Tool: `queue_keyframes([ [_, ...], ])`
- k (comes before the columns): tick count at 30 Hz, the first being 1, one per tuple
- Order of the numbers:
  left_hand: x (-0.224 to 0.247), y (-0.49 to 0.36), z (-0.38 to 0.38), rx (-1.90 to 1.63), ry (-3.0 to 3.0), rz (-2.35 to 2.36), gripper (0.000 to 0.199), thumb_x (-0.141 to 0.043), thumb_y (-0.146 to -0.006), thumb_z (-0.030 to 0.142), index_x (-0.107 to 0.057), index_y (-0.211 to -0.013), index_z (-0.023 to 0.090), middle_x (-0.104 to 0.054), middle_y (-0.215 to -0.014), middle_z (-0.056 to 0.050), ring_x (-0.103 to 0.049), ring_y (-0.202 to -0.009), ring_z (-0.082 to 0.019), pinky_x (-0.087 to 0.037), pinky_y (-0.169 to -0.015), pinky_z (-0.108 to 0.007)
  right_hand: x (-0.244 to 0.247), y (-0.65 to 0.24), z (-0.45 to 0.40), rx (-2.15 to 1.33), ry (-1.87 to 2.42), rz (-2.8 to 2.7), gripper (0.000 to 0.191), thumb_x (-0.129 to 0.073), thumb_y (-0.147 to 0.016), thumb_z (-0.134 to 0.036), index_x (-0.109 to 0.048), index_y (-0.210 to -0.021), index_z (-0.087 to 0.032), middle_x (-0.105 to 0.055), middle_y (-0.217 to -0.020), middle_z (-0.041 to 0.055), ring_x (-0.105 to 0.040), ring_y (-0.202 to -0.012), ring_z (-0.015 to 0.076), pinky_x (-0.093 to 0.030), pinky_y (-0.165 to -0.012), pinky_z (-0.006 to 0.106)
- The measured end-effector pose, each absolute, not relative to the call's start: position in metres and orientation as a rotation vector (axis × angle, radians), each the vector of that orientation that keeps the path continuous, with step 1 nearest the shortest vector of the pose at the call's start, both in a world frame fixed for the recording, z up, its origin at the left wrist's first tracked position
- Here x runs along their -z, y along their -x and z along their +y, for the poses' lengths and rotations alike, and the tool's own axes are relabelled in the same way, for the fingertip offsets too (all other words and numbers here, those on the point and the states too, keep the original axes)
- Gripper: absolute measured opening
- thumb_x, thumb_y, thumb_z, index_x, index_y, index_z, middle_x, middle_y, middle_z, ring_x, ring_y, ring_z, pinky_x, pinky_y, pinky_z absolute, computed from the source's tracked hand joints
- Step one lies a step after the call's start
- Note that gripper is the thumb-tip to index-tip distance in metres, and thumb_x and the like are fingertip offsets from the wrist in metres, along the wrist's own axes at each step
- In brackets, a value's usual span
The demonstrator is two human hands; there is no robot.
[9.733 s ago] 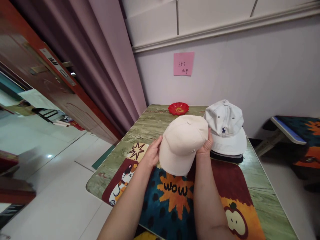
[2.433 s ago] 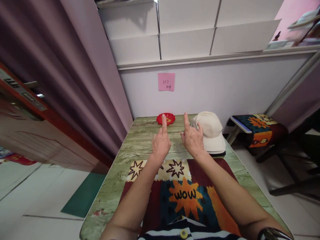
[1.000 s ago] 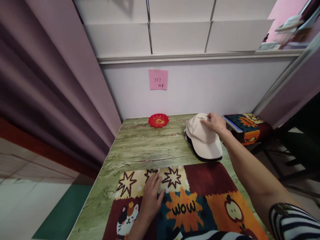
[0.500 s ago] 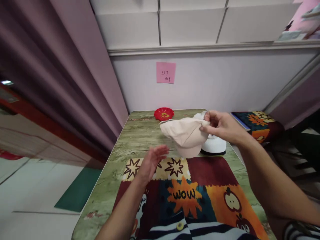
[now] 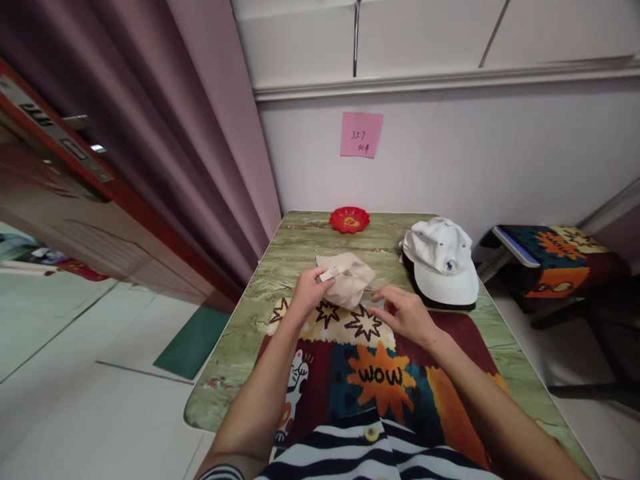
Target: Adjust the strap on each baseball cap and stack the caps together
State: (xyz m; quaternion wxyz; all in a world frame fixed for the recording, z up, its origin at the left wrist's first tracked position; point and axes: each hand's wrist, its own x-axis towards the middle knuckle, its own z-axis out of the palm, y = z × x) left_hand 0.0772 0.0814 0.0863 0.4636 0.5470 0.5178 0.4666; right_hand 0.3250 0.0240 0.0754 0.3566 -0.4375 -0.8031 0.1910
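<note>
A beige baseball cap [image 5: 351,280] is held over the far edge of the patterned mat [image 5: 425,380]. My left hand [image 5: 311,292] pinches its left side, by a small white label. Just right of the cap, my right hand [image 5: 406,313] is off it, fingers bent and apart with nothing in them. To the right on the table lies a white baseball cap [image 5: 443,250] with a small dark blue emblem, on top of something black-brimmed that is mostly hidden.
A red scalloped dish [image 5: 349,220] stands at the back of the green wood-look table [image 5: 230,333]. The wall behind carries a pink note [image 5: 361,135]. A stool with a patterned cover [image 5: 560,260] is at the right, a purple curtain [image 5: 200,120] at the left.
The beige cap has moved left and down, from my right hand into my left. My right hand has let go and come nearer me. The view has shifted, uncovering the white cap.
</note>
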Motion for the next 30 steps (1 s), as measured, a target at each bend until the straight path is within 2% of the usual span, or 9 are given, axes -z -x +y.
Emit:
queue_keyframes([
  [3, -0.072, -0.076, 0.081, -1.108, -1.421, 1.307, 0.023, -0.073, -0.068, 0.032, -0.074, -0.082, 0.014, -0.068, -0.075, -0.002, -0.056, -0.069, -0.016, -0.042, -0.062, -0.023, -0.090, -0.316, 0.030, -0.485, 1.087, -1.970, 0.016, -0.057, -0.095, -0.036, -0.069, -0.094, -0.026, -0.075, -0.098, 0.0082, -0.070, -0.086, 0.0244, -0.054, -0.077, 0.037],
  [8, -0.092, -0.079, 0.079, -0.965, -1.601, 1.062, 0.023, -0.070, -0.075, 0.034, -0.075, -0.088, 0.015, -0.071, -0.087, -0.004, -0.060, -0.080, -0.019, -0.046, -0.075, -0.027, -0.109, -0.288, 0.059, -0.390, 1.071, -1.955, 0.028, -0.049, -0.098, -0.031, -0.067, -0.119, -0.026, -0.067, -0.131, 0.0096, -0.058, -0.124, 0.0272, -0.040, -0.107, 0.046],
  [11, -0.101, -0.078, 0.075, -0.971, -1.569, 1.031, 0.021, -0.071, -0.076, 0.033, -0.075, -0.086, 0.015, -0.071, -0.086, -0.004, -0.061, -0.081, -0.020, -0.046, -0.076, -0.028, -0.105, -0.277, 0.071, -0.493, 1.120, -2.032, 0.024, -0.049, -0.098, -0.032, -0.069, -0.107, -0.025, -0.073, -0.113, 0.0072, -0.063, -0.110, 0.0256, -0.035, -0.107, 0.046],
  [13, -0.102, -0.077, 0.072, -0.986, -1.512, 1.038, 0.022, -0.072, -0.075, 0.034, -0.074, -0.085, 0.014, -0.071, -0.086, -0.005, -0.060, -0.079, -0.019, -0.046, -0.075, -0.027, -0.099, -0.275, 0.075, -0.624, 1.131, -2.016, 0.024, -0.049, -0.097, -0.034, -0.068, -0.091, -0.022, -0.072, -0.087, 0.0033, -0.064, -0.085, 0.0208, -0.043, -0.091, 0.037],
  [15, -0.101, -0.079, 0.070, -0.990, -1.440, 1.018, 0.026, -0.074, -0.076, 0.037, -0.075, -0.088, 0.013, -0.072, -0.090, -0.006, -0.060, -0.079, -0.018, -0.046, -0.074, -0.026, -0.094, -0.275, 0.075, -0.718, 1.129, -1.941, 0.027, -0.049, -0.097, -0.036, -0.065, -0.083, -0.021, -0.066, -0.074, 0.0009, -0.059, -0.070, 0.0175, -0.042, -0.072, 0.030],
  [17, -0.098, -0.083, 0.069, -1.000, -1.344, 0.970, 0.034, -0.076, -0.076, 0.041, -0.075, -0.094, 0.013, -0.073, -0.092, -0.006, -0.062, -0.079, -0.017, -0.046, -0.074, -0.026, -0.092, -0.276, 0.073, -0.748, 1.129, -1.867, 0.026, -0.049, -0.096, -0.037, -0.064, -0.082, -0.020, -0.064, -0.073, 0.0006, -0.057, -0.069, 0.0167, -0.038, -0.066, 0.028],
  [20, -0.092, -0.090, 0.070, -1.024, -1.206, 0.932, 0.042, -0.080, -0.072, 0.044, -0.075, -0.099, 0.013, -0.074, -0.088, -0.005, -0.062, -0.076, -0.016, -0.047, -0.074, -0.026, -0.091, -0.277, 0.070, -0.755, 1.130, -1.823, 0.023, -0.050, -0.095, -0.035, -0.065, -0.086, -0.020, -0.067, -0.079, 0.0018, -0.059, -0.072, 0.0174, -0.039, -0.068, 0.028],
  [26, -0.087, -0.087, 0.070, -1.005, -1.184, 1.037, 0.039, -0.088, -0.062, 0.040, -0.075, -0.086, 0.012, -0.067, -0.071, -0.001, -0.055, -0.063, -0.012, -0.042, -0.063, -0.024, -0.088, -0.272, 0.071, -0.758, 1.136, -1.851, 0.018, -0.051, -0.093, -0.031, -0.066, -0.089, -0.022, -0.070, -0.083, 0.0024, -0.061, -0.074, 0.0186, -0.041, -0.069, 0.028],
  [30, -0.090, -0.074, 0.066, -1.015, -1.333, 1.047, 0.034, -0.086, -0.064, 0.040, -0.076, -0.082, 0.013, -0.067, -0.073, -0.001, -0.055, -0.067, -0.013, -0.042, -0.063, -0.023, -0.080, -0.275, 0.080, -0.511, 1.319, -1.932, 0.019, -0.049, -0.092, -0.025, -0.067, -0.086, -0.022, -0.073, -0.088, 0.0062, -0.064, -0.084, 0.0227, -0.043, -0.083, 0.034],
])
